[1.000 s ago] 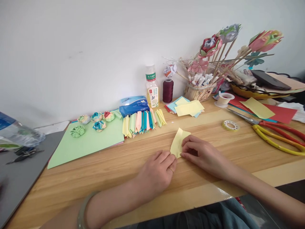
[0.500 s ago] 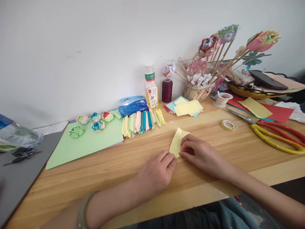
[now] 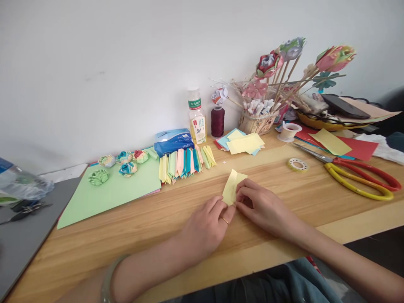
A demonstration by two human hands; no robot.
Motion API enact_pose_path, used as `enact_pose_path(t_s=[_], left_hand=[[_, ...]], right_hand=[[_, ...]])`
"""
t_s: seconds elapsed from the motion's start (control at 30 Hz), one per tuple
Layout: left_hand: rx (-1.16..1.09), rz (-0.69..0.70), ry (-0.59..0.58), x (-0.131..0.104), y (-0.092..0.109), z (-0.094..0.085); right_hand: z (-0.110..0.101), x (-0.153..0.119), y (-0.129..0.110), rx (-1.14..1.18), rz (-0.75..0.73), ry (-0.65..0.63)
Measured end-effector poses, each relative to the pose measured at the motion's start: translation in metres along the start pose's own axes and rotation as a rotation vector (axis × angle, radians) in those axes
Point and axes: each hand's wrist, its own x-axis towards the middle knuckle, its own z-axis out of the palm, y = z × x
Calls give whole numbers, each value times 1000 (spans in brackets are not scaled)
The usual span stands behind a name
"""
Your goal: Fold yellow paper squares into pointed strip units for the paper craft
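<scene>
A small yellow sheet of paper [image 3: 230,187] with a lengthwise crease lies on the wooden table between my hands. My left hand [image 3: 208,225] is closed at the sheet's near left corner, its fingertips pressed on the edge. With thumb and index finger together, my right hand [image 3: 259,206] pinches the sheet's near right side. The fingers cover the near edge, so the exact fold there is hidden. Just beyond stands a row of folded paper strips [image 3: 186,163] in yellow, green, pink and blue. Farther back lies a stack of cut paper pieces [image 3: 244,143].
Red-and-yellow scissors [image 3: 360,172] and a tape roll [image 3: 297,164] lie to the right, near a white spool [image 3: 288,132]. Folded paper flowers [image 3: 128,169] rest on green paper [image 3: 110,198] at left. A bottle [image 3: 197,122], tissue pack [image 3: 173,142] and maroon thread [image 3: 217,121] stand by the wall.
The view has shifted slightly, so the table things appear a little farther left. Both hands stay at the yellow paper, with only small finger movement.
</scene>
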Motion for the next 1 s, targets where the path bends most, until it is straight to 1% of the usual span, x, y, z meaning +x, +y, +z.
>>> enact_pose_path(t_s=[0.1,0.17,0.27,0.33,0.4,0.47,0.57,0.67,0.73,0.8,0.87,0.93,1.0], left_hand=[[-33,-81,-104,2,3,0],[-61,-114,-147,3,3,-1],[-44,-58,-121,3,0,-4],[9,18,-80,2,-5,-6],[72,60,-53,1,-11,-7],[120,51,-47,1,-17,-7],[156,4,-52,2,-22,-9],[130,-23,-68,3,-23,-10],[47,-23,-56,2,-23,-10],[-50,-12,-27,1,-25,-10],[-100,-6,-8,0,-26,-10],[-94,4,-13,-1,-29,-9],[-70,26,-16,-1,-31,-8]], right_hand=[[1,0,0,-4,8,12],[1,0,1,-7,-1,32],[-3,-2,5,-6,-58,35],[-9,-5,9,-26,-152,21],[-15,-10,11,-96,-271,16],[-18,-15,8,-191,-369,8],[-14,-21,-3,-274,-432,-43],[-4,-21,-17,-277,-418,-103],[0,-20,-24,-261,-385,-134],[-1,-18,-27,-211,-363,-164],[-6,-15,-24,-105,-336,-189],[-11,-11,-17,0,-251,-138],[-14,-5,-8,16,-116,-35]])
